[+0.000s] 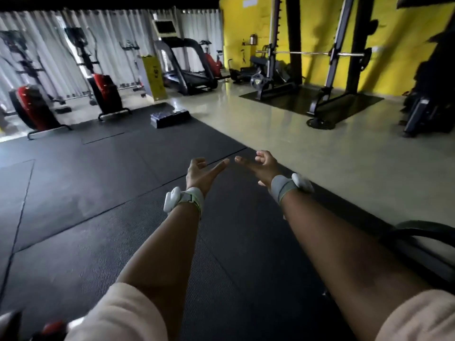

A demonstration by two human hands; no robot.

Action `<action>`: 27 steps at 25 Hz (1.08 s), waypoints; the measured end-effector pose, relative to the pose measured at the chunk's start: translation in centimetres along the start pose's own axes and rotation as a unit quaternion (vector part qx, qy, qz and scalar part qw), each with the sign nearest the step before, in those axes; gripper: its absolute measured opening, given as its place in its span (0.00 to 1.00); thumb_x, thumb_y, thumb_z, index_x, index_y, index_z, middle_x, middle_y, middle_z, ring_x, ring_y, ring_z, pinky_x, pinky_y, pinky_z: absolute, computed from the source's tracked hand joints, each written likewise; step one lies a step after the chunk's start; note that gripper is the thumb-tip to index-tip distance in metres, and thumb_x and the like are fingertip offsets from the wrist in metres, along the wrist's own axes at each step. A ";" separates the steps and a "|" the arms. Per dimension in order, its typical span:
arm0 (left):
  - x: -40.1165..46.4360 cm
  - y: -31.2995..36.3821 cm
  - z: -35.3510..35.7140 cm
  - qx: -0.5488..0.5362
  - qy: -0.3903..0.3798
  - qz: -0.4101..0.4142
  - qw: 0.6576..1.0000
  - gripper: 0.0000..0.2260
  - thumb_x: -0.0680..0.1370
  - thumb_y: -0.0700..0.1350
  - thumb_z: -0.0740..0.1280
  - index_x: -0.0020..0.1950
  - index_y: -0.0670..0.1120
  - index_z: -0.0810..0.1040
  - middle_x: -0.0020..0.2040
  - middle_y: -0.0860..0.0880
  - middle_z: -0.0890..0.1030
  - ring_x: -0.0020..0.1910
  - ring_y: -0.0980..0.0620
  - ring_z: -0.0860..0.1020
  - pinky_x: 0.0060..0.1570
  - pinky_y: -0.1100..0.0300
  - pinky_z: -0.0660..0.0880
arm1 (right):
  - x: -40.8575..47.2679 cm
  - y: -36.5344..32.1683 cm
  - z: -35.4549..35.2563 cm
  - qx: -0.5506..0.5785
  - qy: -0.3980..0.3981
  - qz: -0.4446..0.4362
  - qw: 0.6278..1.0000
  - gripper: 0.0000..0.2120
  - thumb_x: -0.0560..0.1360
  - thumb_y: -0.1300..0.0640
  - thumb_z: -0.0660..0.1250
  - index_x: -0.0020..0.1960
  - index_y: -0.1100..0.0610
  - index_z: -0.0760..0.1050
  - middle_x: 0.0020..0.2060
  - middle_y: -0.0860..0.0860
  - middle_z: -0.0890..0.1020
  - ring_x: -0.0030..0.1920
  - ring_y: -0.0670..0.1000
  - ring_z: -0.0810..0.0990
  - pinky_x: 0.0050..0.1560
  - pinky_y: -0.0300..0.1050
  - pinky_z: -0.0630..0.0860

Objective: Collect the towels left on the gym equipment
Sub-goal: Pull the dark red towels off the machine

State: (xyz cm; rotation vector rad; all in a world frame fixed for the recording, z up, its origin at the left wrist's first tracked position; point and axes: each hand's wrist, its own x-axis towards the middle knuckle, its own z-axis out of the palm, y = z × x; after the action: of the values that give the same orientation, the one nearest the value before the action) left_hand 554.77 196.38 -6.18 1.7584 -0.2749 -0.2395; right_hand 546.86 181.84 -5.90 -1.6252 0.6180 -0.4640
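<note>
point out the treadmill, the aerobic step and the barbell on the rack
treadmill (189,78): head view, on its dark running deck
aerobic step (170,116): head view, on its top surface
barbell (310,53): head view, on the bare shaft between the rack uprights

Both bare forearms reach straight forward, each wrist wrapped in a band with a white device. The left hand (200,171) and right hand (260,166) hold nothing, fingers loosely spread, index fingertips nearly meeting.

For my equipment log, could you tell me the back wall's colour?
Yellow; the wall shows in the head view.
</note>
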 end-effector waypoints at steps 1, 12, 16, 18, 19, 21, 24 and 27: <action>2.9 0.1 1.0 0.005 -0.017 0.000 1.000 0.39 0.58 0.67 0.75 0.63 0.51 0.71 0.61 0.52 0.75 0.60 0.48 0.75 0.58 0.45 0.76 | 2.7 0.1 -0.1 0.000 0.017 0.009 1.000 0.44 0.64 0.38 0.74 0.73 0.53 0.61 0.71 0.51 0.69 0.68 0.53 0.70 0.66 0.57 0.71; 32.8 4.9 19.1 -0.009 -0.144 0.033 0.989 0.38 0.56 0.66 0.75 0.60 0.48 0.73 0.57 0.50 0.77 0.57 0.46 0.77 0.57 0.43 0.77 | 32.0 -2.2 -7.2 -0.053 0.173 0.011 0.983 0.42 0.64 0.38 0.74 0.71 0.54 0.63 0.68 0.50 0.71 0.68 0.52 0.70 0.66 0.54 0.72; 39.8 7.1 30.0 -0.040 -0.249 0.046 0.967 0.34 0.63 0.61 0.76 0.63 0.48 0.71 0.58 0.52 0.75 0.59 0.50 0.75 0.60 0.46 0.75 | 38.7 -2.4 -13.6 -0.047 0.267 0.019 0.962 0.42 0.63 0.37 0.74 0.70 0.52 0.64 0.67 0.49 0.71 0.66 0.51 0.71 0.66 0.54 0.72; 42.0 7.8 36.8 -0.042 -0.312 0.061 0.947 0.33 0.65 0.59 0.75 0.64 0.47 0.71 0.59 0.51 0.75 0.58 0.49 0.75 0.60 0.45 0.75 | 41.4 -1.7 -16.8 -0.039 0.325 0.026 0.945 0.42 0.63 0.37 0.74 0.71 0.52 0.64 0.67 0.48 0.71 0.66 0.51 0.71 0.65 0.54 0.72; 42.7 8.5 40.5 -0.047 -0.350 0.067 0.933 0.32 0.66 0.58 0.75 0.64 0.46 0.71 0.60 0.49 0.75 0.58 0.48 0.75 0.60 0.45 0.75 | 42.7 -1.4 -18.8 -0.044 0.357 0.029 0.933 0.42 0.63 0.37 0.74 0.71 0.52 0.64 0.67 0.48 0.71 0.66 0.51 0.71 0.65 0.54 0.72; 43.8 10.5 47.7 -0.048 -0.432 0.085 0.896 0.30 0.67 0.56 0.75 0.64 0.46 0.71 0.62 0.47 0.75 0.59 0.47 0.75 0.60 0.44 0.74 | 44.6 -1.1 -23.1 -0.044 0.438 0.034 0.897 0.41 0.63 0.38 0.75 0.70 0.52 0.65 0.66 0.48 0.72 0.65 0.51 0.72 0.65 0.53 0.72; 43.2 13.2 55.9 -0.048 -0.535 0.102 0.838 0.32 0.66 0.57 0.76 0.64 0.46 0.70 0.59 0.49 0.75 0.58 0.49 0.74 0.61 0.45 0.74 | 44.0 -1.6 -29.5 -0.076 0.539 0.050 0.838 0.39 0.64 0.39 0.75 0.69 0.54 0.66 0.65 0.49 0.73 0.65 0.50 0.72 0.65 0.44 0.70; 39.9 15.6 62.1 -0.059 -0.629 0.115 0.767 0.32 0.64 0.58 0.77 0.62 0.47 0.71 0.58 0.51 0.75 0.56 0.50 0.74 0.60 0.47 0.75 | 41.6 -1.5 -35.5 -0.084 0.628 0.070 0.771 0.39 0.66 0.40 0.74 0.70 0.54 0.65 0.67 0.50 0.71 0.65 0.50 0.71 0.65 0.47 0.70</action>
State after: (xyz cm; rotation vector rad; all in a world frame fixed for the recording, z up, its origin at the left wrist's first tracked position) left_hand 572.60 123.11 -3.88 1.1602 -1.3918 -1.2233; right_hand 557.18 128.32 -1.33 -1.2208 1.7948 -1.4407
